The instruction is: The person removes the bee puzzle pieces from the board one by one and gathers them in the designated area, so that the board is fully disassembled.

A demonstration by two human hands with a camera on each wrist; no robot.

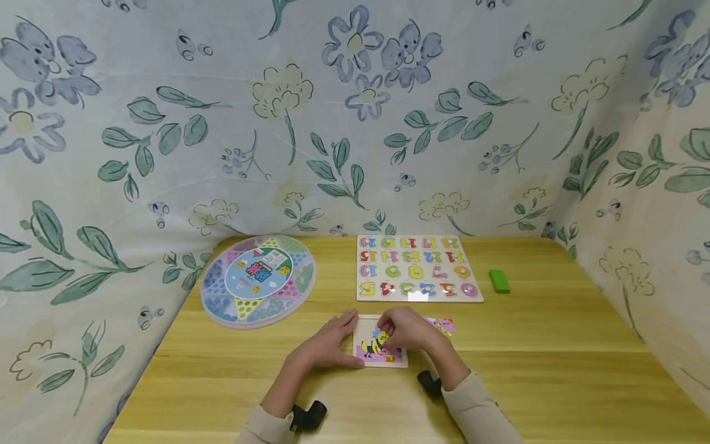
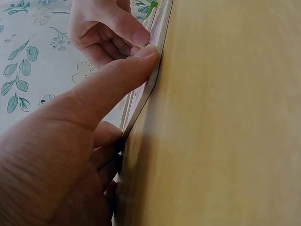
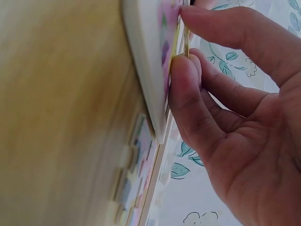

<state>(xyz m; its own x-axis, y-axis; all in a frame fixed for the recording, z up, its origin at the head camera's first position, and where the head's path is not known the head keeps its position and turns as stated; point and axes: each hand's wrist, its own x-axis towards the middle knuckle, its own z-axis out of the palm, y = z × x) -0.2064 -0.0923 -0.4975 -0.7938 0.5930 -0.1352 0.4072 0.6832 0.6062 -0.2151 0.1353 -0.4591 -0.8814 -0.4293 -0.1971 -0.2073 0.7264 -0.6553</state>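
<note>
Bee tray (image 1: 365, 330): lies flat on the counter (image 1: 582, 370) between both hands; its 10 o'clock corner shows bare, so the picture looks unfinished.
Right hand (image 1: 407, 330): at the tray's 2 o'clock, grip closed to the thickness of one thin piece (image 3: 186, 42), pinched between thumb and fingertip; whether that piece touches the tray is unclear.
Slip risk: so narrow an edge could twist or drop askew if the pinch loosens.
Jam risk: pressing it down tilted or wrongly turned might wedge it and lift the bee pieces (image 1: 373, 350).
Left hand (image 1: 324, 345): at 9 o'clock, grip spread wide, thumb at the near edge, fingers at the left side, bracing the tray.
Skid risk: should that brace ease, a push from 2 o'clock could slide the tray toward 8.
Loose pieces (image 1: 445, 325): near 3 o'clock, beside the right wrist; a sweeping forearm could scatter them.
</note>
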